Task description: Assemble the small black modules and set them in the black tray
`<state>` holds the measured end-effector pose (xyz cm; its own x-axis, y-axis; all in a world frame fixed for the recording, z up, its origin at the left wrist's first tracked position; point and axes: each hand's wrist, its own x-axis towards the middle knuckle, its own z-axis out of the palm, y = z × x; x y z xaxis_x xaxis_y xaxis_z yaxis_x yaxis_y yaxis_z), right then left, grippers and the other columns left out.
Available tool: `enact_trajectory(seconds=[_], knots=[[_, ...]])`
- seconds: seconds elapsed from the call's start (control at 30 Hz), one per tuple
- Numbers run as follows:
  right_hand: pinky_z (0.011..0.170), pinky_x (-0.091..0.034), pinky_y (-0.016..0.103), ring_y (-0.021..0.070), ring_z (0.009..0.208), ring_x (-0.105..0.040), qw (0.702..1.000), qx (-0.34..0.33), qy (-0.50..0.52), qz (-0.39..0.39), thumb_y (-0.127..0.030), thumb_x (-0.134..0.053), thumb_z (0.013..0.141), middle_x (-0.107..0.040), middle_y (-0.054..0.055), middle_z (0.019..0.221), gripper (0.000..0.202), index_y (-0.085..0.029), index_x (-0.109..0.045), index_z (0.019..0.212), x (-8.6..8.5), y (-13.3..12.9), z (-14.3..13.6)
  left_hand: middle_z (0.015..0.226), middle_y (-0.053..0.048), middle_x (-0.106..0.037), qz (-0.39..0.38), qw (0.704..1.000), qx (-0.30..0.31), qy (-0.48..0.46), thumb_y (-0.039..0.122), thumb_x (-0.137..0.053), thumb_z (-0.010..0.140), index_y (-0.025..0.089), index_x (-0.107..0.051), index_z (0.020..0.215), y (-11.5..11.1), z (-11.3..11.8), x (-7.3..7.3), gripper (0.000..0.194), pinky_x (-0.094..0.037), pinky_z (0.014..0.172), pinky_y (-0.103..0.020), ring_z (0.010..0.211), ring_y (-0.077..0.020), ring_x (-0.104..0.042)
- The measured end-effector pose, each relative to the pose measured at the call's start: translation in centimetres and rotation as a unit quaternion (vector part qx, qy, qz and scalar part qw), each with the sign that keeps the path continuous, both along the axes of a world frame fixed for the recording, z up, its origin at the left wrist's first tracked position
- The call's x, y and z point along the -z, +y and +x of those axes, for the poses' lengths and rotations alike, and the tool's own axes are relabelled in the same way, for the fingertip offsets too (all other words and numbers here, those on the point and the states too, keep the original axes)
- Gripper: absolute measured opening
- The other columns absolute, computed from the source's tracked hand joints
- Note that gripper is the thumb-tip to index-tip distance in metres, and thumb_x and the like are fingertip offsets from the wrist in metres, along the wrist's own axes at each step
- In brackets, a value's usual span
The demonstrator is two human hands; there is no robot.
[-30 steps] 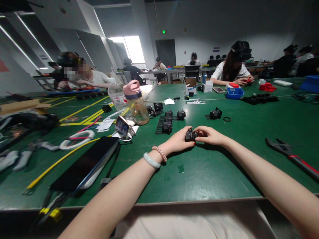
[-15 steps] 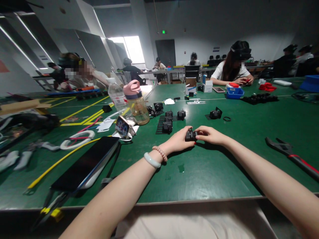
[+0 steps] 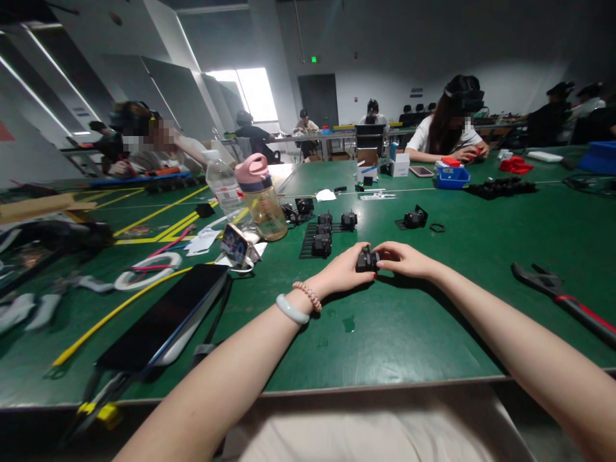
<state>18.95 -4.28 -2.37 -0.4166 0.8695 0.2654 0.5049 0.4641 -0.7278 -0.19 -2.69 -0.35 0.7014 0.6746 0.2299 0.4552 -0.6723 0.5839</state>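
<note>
Head view shows the left hand (image 3: 344,271) and right hand (image 3: 403,260) pinching a small black part (image 3: 366,260) from both ends. Its long axis runs from 9 to 3 o'clock, low over the green counter (image 3: 409,333); which way it points I cannot tell.

Large hall, grey walls (image 3: 433,38) rising to a high dim ceiling. Daylight is coming in through a bright window (image 3: 250,90) at rear left; slanted grey panels (image 3: 158,83) are running along the left side. A dark double door (image 3: 317,99) is standing in the back wall under a small green sign (image 3: 314,59). Long green-topped tables (image 3: 481,212) are filling the room, yellow lines (image 3: 158,212) crossing the left one. Black chairs (image 3: 414,110) are lining the far wall. Other people are sitting at the tables, heads down.
</note>
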Motion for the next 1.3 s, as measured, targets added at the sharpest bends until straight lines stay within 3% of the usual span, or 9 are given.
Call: enact_trajectory(seconds=[0.23, 0.5, 1.3], knots=[[0.057, -0.038, 0.022, 0.0084, 0.064, -0.046, 0.997, -0.044, 0.056, -0.017, -0.036, -0.06, 0.062, -0.051, 0.003, 0.092, 0.052, -0.018, -0.039, 0.106, 0.03, -0.27, -0.21, 0.103, -0.007, -0.05, -0.007, 1.0, 0.008, -0.01, 0.031, -0.057, 0.061, 0.017, -0.037, 0.112, -0.22, 0.05, -0.35, 0.057, -0.038, 0.079, -0.032, 0.091, -0.0191, -0.049], [0.051, -0.033, 0.019, 0.0061, 0.058, -0.039, 0.999, -0.022, 0.03, -0.001, -0.034, -0.063, 0.056, -0.048, 0.0, 0.079, 0.049, -0.017, -0.042, 0.097, -0.4, -0.54, -0.45, 0.101, -0.006, -0.051, -0.017, 1.0, 0.006, -0.011, 0.031, -0.057, 0.061, 0.018, -0.037, 0.112, -0.31, 0.09, -0.39, 0.057, -0.038, 0.078, -0.031, 0.089, -0.0189, -0.049], [0.053, -0.035, 0.021, 0.008, 0.058, -0.041, 1.0, -0.005, 0.021, -0.011, -0.04, -0.053, 0.065, -0.049, 0.0, 0.071, 0.036, -0.014, -0.051, 0.091, -0.23, -0.27, -0.42, 0.106, -0.007, -0.048, -0.01, 1.0, -0.01, 0.008, 0.032, -0.056, 0.061, 0.018, -0.035, 0.114, -0.29, -0.1, -0.42, 0.059, -0.038, 0.081, -0.032, 0.093, -0.02, -0.048]])
